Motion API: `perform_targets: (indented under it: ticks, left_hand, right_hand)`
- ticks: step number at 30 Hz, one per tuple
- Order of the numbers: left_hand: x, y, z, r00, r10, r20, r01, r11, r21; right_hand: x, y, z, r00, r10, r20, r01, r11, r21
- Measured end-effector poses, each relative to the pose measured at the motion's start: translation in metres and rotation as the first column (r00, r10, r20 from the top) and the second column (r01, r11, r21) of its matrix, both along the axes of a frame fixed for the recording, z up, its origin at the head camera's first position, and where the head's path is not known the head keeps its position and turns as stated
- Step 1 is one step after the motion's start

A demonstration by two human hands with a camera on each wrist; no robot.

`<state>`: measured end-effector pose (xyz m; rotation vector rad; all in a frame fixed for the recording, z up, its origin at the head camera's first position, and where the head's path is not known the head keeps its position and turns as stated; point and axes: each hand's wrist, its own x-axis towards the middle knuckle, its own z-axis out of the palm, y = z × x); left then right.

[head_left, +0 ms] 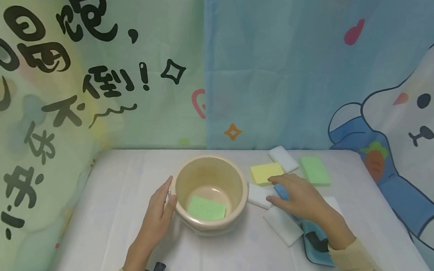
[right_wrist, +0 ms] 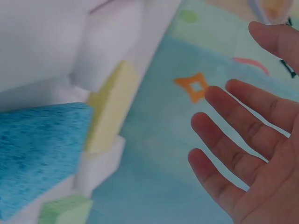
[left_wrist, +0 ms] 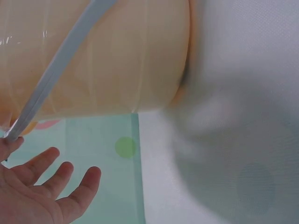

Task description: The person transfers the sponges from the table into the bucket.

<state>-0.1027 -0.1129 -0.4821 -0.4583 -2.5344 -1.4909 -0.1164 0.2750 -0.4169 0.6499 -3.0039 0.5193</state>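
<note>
Nearest the camera, my right cream fabric sleeve (head_left: pixel 355 259) comes in at the lower edge, and out of it reaches my right grip (head_left: pixel 300 196): released, fingers spread, nothing held, hovering over a speckled blue rectangular sponge (right_wrist: pixel 42 158). And around it, a yellow rectangular sponge (head_left: pixel 267 174) just beyond, a pale green rectangular sponge (head_left: pixel 315 171) farther right, white rectangular foam blocks (head_left: pixel 284 226) scattered close by, a glossy blue round-cornered tray (head_left: pixel 315 258) beneath my wrist. Across to my left grip (head_left: pixel 157 207): slack too, fingers relaxed beside a glossy cream round bucket (head_left: pixel 212 225), one fingertip right at its grey strip handle (left_wrist: pixel 60 60); contact, I can't tell. The bucket stands upright on the white-covered bench (head_left: pixel 224 259), between both hands, a second green sponge (head_left: pixel 206 208) lying inside!
</note>
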Motion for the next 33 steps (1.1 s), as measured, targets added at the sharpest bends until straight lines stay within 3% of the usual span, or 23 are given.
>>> perform_targets:
  ticks: [7, 16, 27, 33]
  left_hand:
    - [0.0, -0.002, -0.001, 1.0, 0.001, 0.006, -0.001, 1.0, 0.01]
    - [-0.001, -0.002, -0.003, 1.0, 0.007, -0.012, -0.007, 1.0, 0.006]
    - [-0.002, -0.003, -0.003, 1.0, 0.008, -0.011, -0.008, 1.0, 0.005]
    - [-0.002, -0.003, -0.003, 1.0, 0.014, -0.016, -0.014, 1.0, -0.001]
  right_hand:
    - [-0.006, 0.006, -0.026, 0.999, -0.043, -0.019, 0.044, 0.999, 0.027]
    - [-0.018, 0.002, -0.049, 0.996, -0.084, 0.011, 0.079, 0.969, 0.232]
    - [-0.024, -0.008, -0.062, 0.996, -0.086, 0.026, 0.073, 0.943, 0.326]
    - [-0.027, -0.007, -0.067, 0.997, -0.075, 0.028, 0.062, 0.942, 0.33]
